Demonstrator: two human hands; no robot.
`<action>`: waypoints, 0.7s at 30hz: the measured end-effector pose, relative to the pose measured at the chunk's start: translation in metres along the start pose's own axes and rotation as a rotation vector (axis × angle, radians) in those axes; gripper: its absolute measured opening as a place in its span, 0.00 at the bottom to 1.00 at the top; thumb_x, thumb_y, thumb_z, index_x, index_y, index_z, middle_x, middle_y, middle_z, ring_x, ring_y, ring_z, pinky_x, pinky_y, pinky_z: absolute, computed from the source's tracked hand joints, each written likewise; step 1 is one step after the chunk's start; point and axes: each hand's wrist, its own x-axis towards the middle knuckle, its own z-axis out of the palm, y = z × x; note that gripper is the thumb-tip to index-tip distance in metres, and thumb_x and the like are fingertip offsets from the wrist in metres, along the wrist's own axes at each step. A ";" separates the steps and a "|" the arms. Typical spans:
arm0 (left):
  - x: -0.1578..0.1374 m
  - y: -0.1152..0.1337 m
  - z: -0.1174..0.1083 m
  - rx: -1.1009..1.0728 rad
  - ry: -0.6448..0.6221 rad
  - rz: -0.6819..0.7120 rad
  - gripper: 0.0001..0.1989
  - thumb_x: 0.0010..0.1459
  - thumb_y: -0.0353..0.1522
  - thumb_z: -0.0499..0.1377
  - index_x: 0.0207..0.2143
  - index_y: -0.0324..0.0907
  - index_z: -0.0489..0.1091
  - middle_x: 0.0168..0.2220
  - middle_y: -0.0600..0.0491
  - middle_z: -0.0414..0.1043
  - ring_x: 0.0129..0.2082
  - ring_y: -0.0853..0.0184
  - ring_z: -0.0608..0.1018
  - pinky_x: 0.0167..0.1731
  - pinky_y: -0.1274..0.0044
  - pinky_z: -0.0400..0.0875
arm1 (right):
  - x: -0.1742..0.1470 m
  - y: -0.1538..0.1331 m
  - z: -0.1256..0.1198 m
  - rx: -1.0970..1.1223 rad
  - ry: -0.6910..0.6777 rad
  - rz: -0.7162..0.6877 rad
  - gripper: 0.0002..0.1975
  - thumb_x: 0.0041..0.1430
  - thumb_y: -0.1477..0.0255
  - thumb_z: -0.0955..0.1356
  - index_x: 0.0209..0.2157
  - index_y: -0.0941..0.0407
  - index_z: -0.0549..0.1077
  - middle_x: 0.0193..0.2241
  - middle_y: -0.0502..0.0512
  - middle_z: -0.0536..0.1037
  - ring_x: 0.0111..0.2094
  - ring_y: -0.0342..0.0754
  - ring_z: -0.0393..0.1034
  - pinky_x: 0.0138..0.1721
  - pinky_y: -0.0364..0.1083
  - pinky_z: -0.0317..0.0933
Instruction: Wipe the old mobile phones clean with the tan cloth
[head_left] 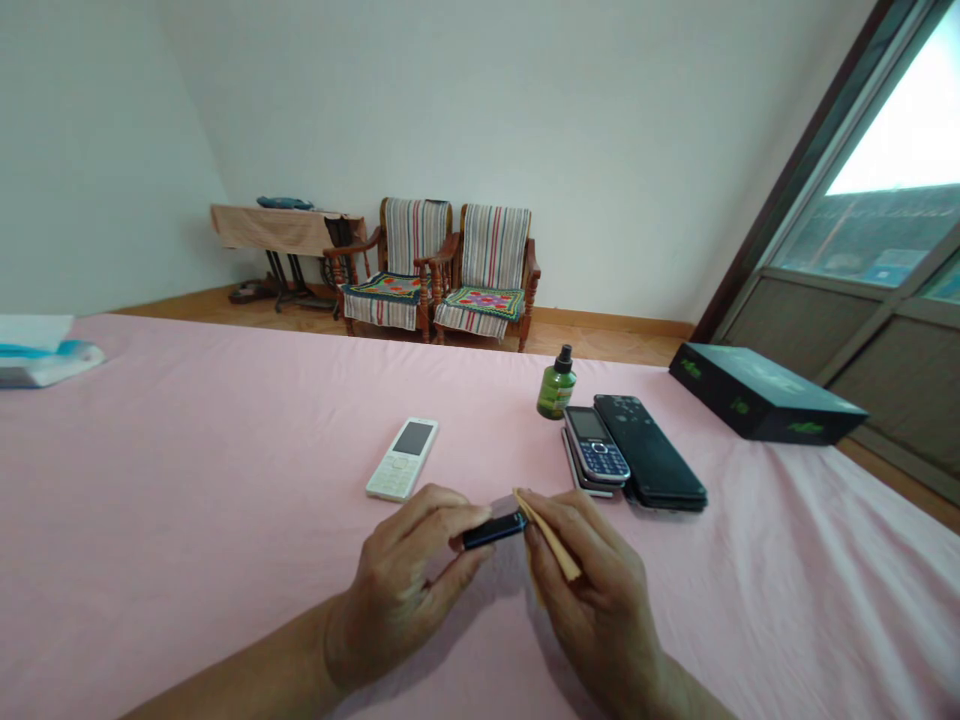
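Observation:
My left hand (420, 575) is closed around one end of a small dark mobile phone (493, 530), which I see edge-on above the pink cloth. In my right hand (596, 590) a folded yellow wiping cloth (556, 548) is pinched between thumb and fingers. The cloth touches the phone's far right end, and the fingertips partly hide that end. Just beyond my left hand lies a white keypad phone (405, 460), face up. Past my right hand, a dark keypad phone (597, 446) rests on top of a small stack of phones.
Beside the stack lie large black phones (649, 452), one on another. A green spray bottle (556, 385) stands behind them. At the right is a black box (765, 392); at the far left, a white and blue packet (45, 352). Two chairs (450, 265) stand beyond the bed-like pink surface (225, 450).

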 end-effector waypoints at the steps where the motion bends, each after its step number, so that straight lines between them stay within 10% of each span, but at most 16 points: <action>1: 0.000 0.001 0.000 0.003 0.000 0.003 0.13 0.59 0.20 0.60 0.46 0.36 0.70 0.37 0.48 0.72 0.38 0.67 0.75 0.39 0.80 0.73 | 0.000 -0.003 -0.001 -0.016 0.022 -0.016 0.17 0.61 0.84 0.63 0.49 0.59 0.72 0.34 0.57 0.74 0.35 0.45 0.71 0.36 0.41 0.69; 6: 0.002 0.003 -0.001 -0.008 -0.020 -0.013 0.12 0.60 0.21 0.60 0.46 0.37 0.70 0.37 0.48 0.72 0.36 0.67 0.76 0.36 0.79 0.74 | 0.000 -0.016 -0.007 -0.103 0.113 -0.124 0.18 0.58 0.86 0.64 0.48 0.57 0.70 0.36 0.58 0.76 0.37 0.46 0.72 0.38 0.42 0.70; 21: 0.003 0.006 0.003 -0.065 -0.015 -0.053 0.10 0.60 0.23 0.61 0.45 0.38 0.71 0.35 0.50 0.72 0.33 0.69 0.75 0.33 0.81 0.72 | -0.007 -0.017 -0.010 -0.355 -0.202 -0.415 0.29 0.62 0.85 0.61 0.64 0.64 0.56 0.31 0.63 0.76 0.29 0.52 0.68 0.26 0.50 0.66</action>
